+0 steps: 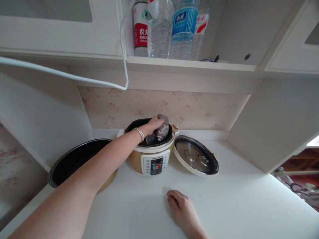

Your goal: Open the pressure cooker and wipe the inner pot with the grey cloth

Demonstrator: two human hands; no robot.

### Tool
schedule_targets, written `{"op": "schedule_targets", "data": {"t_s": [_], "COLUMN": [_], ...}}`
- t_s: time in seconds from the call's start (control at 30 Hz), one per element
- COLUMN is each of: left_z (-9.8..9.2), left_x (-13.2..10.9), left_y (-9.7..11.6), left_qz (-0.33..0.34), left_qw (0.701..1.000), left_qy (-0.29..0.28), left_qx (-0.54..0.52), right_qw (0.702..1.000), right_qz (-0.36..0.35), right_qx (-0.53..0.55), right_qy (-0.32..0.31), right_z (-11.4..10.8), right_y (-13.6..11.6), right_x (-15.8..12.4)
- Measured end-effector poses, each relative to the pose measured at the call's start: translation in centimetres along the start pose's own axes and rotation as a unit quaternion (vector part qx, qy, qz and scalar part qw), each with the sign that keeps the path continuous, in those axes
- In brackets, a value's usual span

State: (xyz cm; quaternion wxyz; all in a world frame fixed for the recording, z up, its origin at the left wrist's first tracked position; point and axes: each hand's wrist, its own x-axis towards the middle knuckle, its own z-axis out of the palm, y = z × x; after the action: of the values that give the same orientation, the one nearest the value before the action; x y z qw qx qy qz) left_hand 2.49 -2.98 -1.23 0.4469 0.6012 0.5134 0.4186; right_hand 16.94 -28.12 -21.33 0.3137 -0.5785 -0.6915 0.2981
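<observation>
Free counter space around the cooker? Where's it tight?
Bare counter right of the open lid, out to the side wall, and in front around the right hand. Crowded at left: inner pot beside the cooker, left hand pressing a cloth into it.

We count two hands of ours, the left hand and the right hand. In the left fingers is one cloth, and under them one cooker. Just right of them lies one lid, and well left of them one black pot. High above them stand four bottles and one white cable. Behind them is one bracelet.
</observation>
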Motion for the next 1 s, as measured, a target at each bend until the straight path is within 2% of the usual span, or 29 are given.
{"op": "schedule_targets", "data": {"t_s": [0.07, 0.13, 0.23, 0.3, 0.37, 0.43, 0.5, 0.57, 0.67, 0.73, 0.8, 0.87, 0.9, 1.0], "left_z": [0.6, 0.0, -2.5, -4.6, -6.4, -7.8, -8.6, -8.8, -8.2, -7.5, -6.5, -5.2, -4.5, -2.8], "left_x": [-1.1, -2.2, -3.7, -4.2, -4.2, -3.5, -2.4, -1.4, -0.3, 0.1, 0.4, 0.6, 0.7, 0.7], "left_y": [0.2, 0.7, 1.9, 2.7, 3.4, 3.7, 3.4, 2.4, 0.1, -1.2, -1.8, -1.7, -1.5, -0.8], "left_qz": [0.011, 0.005, -0.038, -0.066, -0.071, -0.060, -0.034, 0.023, 0.198, 0.289, 0.327, 0.351, 0.373, 0.467], "left_qw": [0.999, 0.992, 0.958, 0.939, 0.921, 0.888, 0.835, 0.774, 0.683, 0.640, 0.619, 0.609, 0.595, 0.510], "left_qy": [-0.041, -0.126, -0.276, -0.313, -0.313, -0.305, -0.292, -0.255, -0.175, -0.156, -0.163, -0.172, -0.177, -0.195], "left_qx": [0.009, 0.024, 0.075, 0.131, 0.218, 0.338, 0.465, 0.579, 0.681, 0.694, 0.695, 0.691, 0.690, 0.695], "right_qw": [1.000, 1.000, 1.000, 1.000, 1.000, 1.000, 1.000, 1.000, 1.000, 1.000, 1.000, 1.000, 1.000, 1.000], "right_qz": [-0.002, -0.003, 0.002, 0.001, -0.001, -0.002, -0.004, -0.008, -0.008, -0.004, -0.004, -0.005, -0.005, 0.004], "right_qx": [0.003, 0.002, -0.006, -0.007, -0.005, -0.001, 0.002, 0.004, 0.003, 0.000, -0.002, 0.000, 0.001, 0.008], "right_qy": [0.000, -0.001, -0.006, -0.010, -0.010, -0.008, -0.004, -0.002, -0.002, -0.003, -0.002, 0.001, 0.003, 0.009], "right_z": [0.0, -0.1, 0.0, 0.0, 0.1, 0.2, 0.3, 0.4, 0.3, 0.2, 0.2, 0.1, 0.1, 0.0], "right_y": [0.0, 0.0, 0.0, 0.1, 0.3, 0.4, 0.4, 0.4, 0.3, 0.3, 0.2, 0.2, 0.2, 0.2], "right_x": [-0.1, -0.1, -0.1, 0.0, 0.0, 0.0, 0.0, -0.1, -0.1, -0.1, 0.0, 0.1, 0.1, 0.3]}}
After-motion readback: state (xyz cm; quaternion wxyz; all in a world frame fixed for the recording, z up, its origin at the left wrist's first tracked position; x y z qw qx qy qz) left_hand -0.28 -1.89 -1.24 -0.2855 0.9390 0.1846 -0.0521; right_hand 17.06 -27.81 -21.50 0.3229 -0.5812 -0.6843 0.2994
